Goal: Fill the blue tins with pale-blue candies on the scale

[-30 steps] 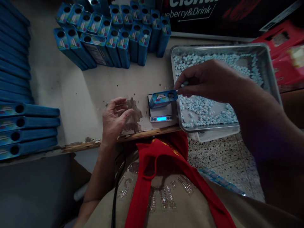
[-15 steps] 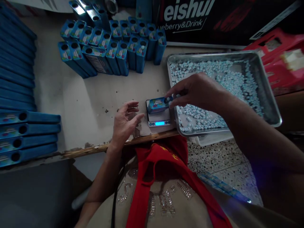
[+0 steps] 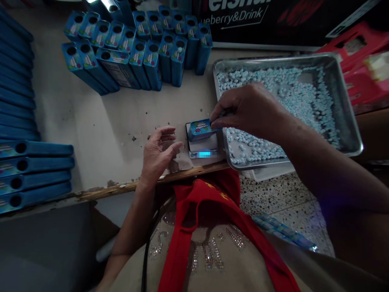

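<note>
A small blue box [image 3: 200, 129] lies on a compact scale [image 3: 203, 147] with a lit blue display. The fingers of my right hand [image 3: 243, 106] are pinched together over the box's right end, covering its round hole. What they hold, if anything, is hidden. To the left of the scale, my left hand [image 3: 160, 152] hovers above the table, fingers curved and apart, holding nothing. Partly under my right forearm is a metal tray [image 3: 343, 105] of small pale-blue candies [image 3: 273, 87].
Several blue boxes [image 3: 152, 65] with round holes stand at the back; one has a pale candy at its opening. More blue boxes [image 3: 36, 164] are stacked at the left. A black carton [image 3: 258, 24] and red plastic crate [image 3: 358, 48] sit behind the tray. The wooden table edge [image 3: 185, 173] is chipped.
My right fingertips have closed over the hole of the box, where a pale candy showed between them before. My left hand stays nearly still. The whole view has shifted slightly.
</note>
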### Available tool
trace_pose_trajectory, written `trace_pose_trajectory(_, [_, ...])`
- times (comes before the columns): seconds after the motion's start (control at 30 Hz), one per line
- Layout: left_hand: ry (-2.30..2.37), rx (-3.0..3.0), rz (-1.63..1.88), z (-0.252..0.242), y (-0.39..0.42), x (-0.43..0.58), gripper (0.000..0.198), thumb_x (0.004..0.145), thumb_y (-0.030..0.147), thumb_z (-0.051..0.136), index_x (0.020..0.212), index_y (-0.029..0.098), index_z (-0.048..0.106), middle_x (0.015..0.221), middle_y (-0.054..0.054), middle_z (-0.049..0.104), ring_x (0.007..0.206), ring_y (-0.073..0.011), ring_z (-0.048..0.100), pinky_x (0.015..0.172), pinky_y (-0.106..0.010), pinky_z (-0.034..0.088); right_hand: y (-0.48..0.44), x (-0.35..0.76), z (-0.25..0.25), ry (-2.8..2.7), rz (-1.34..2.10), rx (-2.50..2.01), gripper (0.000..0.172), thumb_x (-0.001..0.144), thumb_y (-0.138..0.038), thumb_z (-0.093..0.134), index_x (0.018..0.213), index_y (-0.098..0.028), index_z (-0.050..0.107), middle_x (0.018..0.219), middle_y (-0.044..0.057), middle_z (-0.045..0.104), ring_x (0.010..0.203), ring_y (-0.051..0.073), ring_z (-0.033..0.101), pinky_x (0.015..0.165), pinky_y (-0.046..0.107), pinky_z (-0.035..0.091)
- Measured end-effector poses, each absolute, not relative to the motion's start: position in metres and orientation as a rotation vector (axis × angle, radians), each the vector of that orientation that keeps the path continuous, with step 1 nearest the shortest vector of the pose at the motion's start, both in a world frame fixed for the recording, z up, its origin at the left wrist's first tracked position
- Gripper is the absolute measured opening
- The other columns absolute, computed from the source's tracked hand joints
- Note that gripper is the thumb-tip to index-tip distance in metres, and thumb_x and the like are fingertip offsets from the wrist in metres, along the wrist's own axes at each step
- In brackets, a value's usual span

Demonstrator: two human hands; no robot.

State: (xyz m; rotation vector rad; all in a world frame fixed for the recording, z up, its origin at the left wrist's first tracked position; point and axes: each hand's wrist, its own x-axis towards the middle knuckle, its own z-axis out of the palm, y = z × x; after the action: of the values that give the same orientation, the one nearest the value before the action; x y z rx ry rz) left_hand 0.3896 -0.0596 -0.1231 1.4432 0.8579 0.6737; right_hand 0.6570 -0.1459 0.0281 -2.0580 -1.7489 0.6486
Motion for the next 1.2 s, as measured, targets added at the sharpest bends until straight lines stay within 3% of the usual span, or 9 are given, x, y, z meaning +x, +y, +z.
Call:
trace_pose_trajectory(0.2, [0.902,1.477,0.631,-0.121,-0.059,0.387,0.045,0.082,0.033,0.097,0.124,0.024,0.082,0.127,-0.008,0.083,0.116,-0.0267,0.082,0.112,-0.043,0.068,-0.145,0.652,0.036,-1.782,0.613,-2.131,0.024,0.083,-0.002,0.089,0.087,-0.026,0.092,0.088,0.002,0.085,0.083,0.022,0.076,0.083,0.037,0.055])
trace_pose_trajectory(0.47, [0.877,1.493,0.642,-0.123,-0.059,0.389,0.041,0.084,0.034,0.095,0.122,0.025,0.083,0.124,-0.008,0.082,0.116,-0.0263,0.081,0.115,-0.045,0.067,-0.146,0.654,0.035,-1.807,0.651,-2.104,0.022,0.087,-0.003,0.084,0.088,-0.024,0.090,0.090,0.004,0.085,0.084,0.023,0.077,0.084,0.037,0.056])
trace_pose_trajectory(0.67, [0.877,1.501,0.638,-0.121,-0.059,0.392,0.041,0.083,0.036,0.093,0.122,0.025,0.084,0.126,-0.008,0.083,0.116,-0.0262,0.081,0.111,-0.044,0.067,-0.150,0.660,0.031,-1.739,0.701,-2.012,0.009,0.091,-0.018,0.090,0.092,-0.027,0.090,0.093,0.004,0.085,0.090,0.025,0.080,0.085,0.039,0.059])
trace_pose_trajectory(0.8, [0.871,1.505,0.613,-0.118,-0.059,0.393,0.042,0.083,0.035,0.094,0.122,0.024,0.084,0.128,-0.009,0.084,0.116,-0.0268,0.082,0.107,-0.043,0.068,-0.150,0.661,0.026,-1.709,0.735,-1.988,0.008,0.087,-0.026,0.096,0.095,-0.027,0.094,0.092,0.005,0.085,0.092,0.026,0.079,0.085,0.039,0.059])
trace_pose_trajectory(1.0, [0.872,1.490,0.619,-0.115,-0.060,0.391,0.039,0.085,0.036,0.095,0.120,0.024,0.085,0.128,-0.010,0.084,0.117,-0.0269,0.082,0.101,-0.040,0.070,-0.158,0.668,0.019,-1.591,0.750,-1.961,0.018,0.094,-0.049,0.093,0.103,-0.034,0.098,0.089,0.005,0.086,0.093,0.032,0.081,0.087,0.046,0.063])
trace_pose_trajectory(1.1, [0.872,1.493,0.624,-0.113,-0.060,0.392,0.039,0.086,0.036,0.096,0.120,0.023,0.085,0.128,-0.010,0.084,0.117,-0.0267,0.082,0.099,-0.037,0.069,-0.165,0.690,0.014,-1.523,0.678,-1.984,0.020,0.097,-0.048,0.090,0.107,-0.033,0.097,0.095,0.008,0.088,0.097,0.036,0.081,0.090,0.052,0.064])
trace_pose_trajectory(1.2, [0.842,1.527,0.638,-0.109,-0.058,0.393,0.040,0.086,0.036,0.098,0.122,0.023,0.084,0.131,-0.010,0.084,0.117,-0.0267,0.082,0.103,-0.039,0.068,-0.172,0.717,0.007,-1.537,0.476,-2.084,0.008,0.095,-0.038,0.091,0.100,-0.033,0.095,0.108,0.012,0.090,0.113,0.042,0.080,0.103,0.061,0.061])
